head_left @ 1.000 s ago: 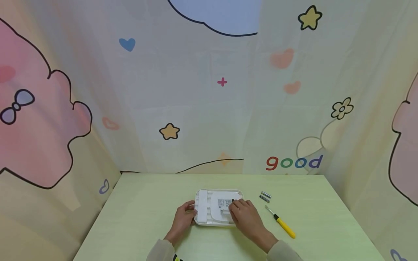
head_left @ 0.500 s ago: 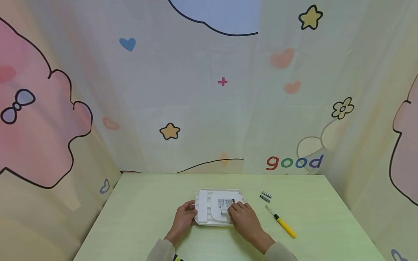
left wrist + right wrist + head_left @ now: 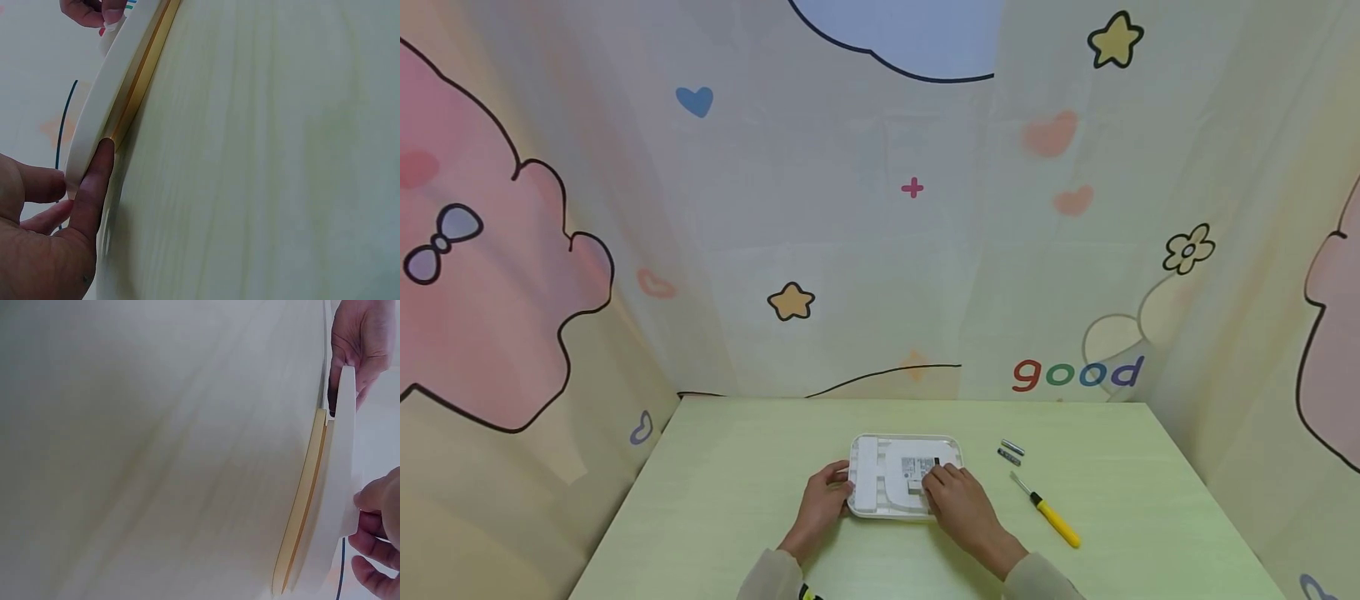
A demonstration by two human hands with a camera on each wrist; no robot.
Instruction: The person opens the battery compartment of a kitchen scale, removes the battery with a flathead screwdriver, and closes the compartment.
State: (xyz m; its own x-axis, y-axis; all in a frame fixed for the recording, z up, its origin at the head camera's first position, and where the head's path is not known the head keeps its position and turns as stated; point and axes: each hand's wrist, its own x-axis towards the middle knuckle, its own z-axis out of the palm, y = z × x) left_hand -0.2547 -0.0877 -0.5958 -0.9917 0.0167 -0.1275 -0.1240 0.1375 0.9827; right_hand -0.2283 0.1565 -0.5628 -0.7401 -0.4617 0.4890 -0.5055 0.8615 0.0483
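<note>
A white, flat device with rounded corners [image 3: 867,475] lies with its ribbed, labelled side up, a printed label [image 3: 917,467] near its middle. A yellow layer [image 3: 140,78] runs along its lower edge in the wrist views. My left hand [image 3: 822,502] grips its left end, one finger underneath and others at the side. Over the right half, my right hand [image 3: 961,506] pinches a small white plastic cover [image 3: 915,487] beside the label; its fingertips hide part of that cover. In the left wrist view, the right hand's thumb and finger meet on a small white bit [image 3: 111,26].
Right of the device, two small cylindrical batteries, one silver [image 3: 1012,447] and one dark [image 3: 1009,457], lie side by side. Nearer me is a screwdriver with a yellow handle [image 3: 1057,522], its tip toward the device. A printed curtain [image 3: 850,250] hangs behind the pale table [image 3: 722,475].
My right hand has shifted slightly toward me, baring more of the device's upper right corner and of the small cover. The left hand keeps its grip.
</note>
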